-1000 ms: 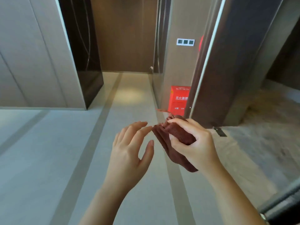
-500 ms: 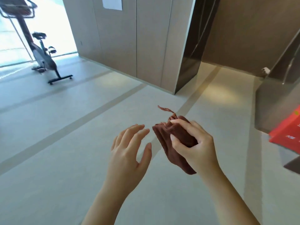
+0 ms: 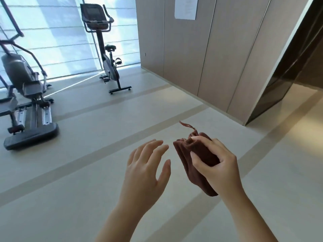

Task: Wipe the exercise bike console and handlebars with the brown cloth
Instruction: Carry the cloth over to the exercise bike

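My right hand (image 3: 217, 165) grips a bunched brown cloth (image 3: 187, 154) at chest height, with a loose thread sticking up from its top. Just left of the cloth, my left hand (image 3: 146, 168) is held open with fingers spread, not touching it. The exercise bike (image 3: 109, 67) stands far off at the upper left by the bright window. Its dark console (image 3: 92, 13) and curved handlebars (image 3: 108, 17) are at the top of its post, well beyond my reach.
An elliptical trainer (image 3: 22, 81) stands at the far left with a long footplate on the floor. A beige panelled wall (image 3: 201, 49) with a white notice runs along the right, ending at a dark doorway (image 3: 288, 70). Pale floor lies between me and the machines.
The view has swung left, away from the corridor and red box, bringing the bike and elliptical into sight. Both hands keep the same pose, the cloth still in my right hand.
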Demonstrator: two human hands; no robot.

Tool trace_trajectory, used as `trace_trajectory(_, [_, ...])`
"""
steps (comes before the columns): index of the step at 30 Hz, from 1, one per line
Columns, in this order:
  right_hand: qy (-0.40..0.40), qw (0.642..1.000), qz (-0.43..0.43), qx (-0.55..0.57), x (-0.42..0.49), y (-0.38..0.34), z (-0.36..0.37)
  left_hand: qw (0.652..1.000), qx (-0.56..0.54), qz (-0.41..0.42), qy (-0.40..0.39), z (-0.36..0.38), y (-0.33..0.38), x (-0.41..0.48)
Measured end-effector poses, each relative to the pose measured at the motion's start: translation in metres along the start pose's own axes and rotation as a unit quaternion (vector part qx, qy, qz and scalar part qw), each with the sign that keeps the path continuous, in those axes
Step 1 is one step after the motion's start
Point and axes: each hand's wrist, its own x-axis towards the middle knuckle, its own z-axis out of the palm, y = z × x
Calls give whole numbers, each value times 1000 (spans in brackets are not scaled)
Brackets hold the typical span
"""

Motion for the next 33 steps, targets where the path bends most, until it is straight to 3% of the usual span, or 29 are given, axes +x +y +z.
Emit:
trace_trajectory(10, [-108, 993, 13, 56, 145, 44, 160, 993, 76, -85, 26, 7, -158, 96])
trace_trajectory(17, [-144, 987, -4, 69, 266, 49, 309, 987, 119, -81, 76, -17, -314, 186])
trace_trajectory(24, [-135, 987, -15, 89, 385, 51, 436, 977, 165, -81, 107, -45, -455, 284])
trace_trajectory(33, [-140, 984, -6, 114, 528, 107, 566, 979, 161, -94, 78, -7, -599, 411])
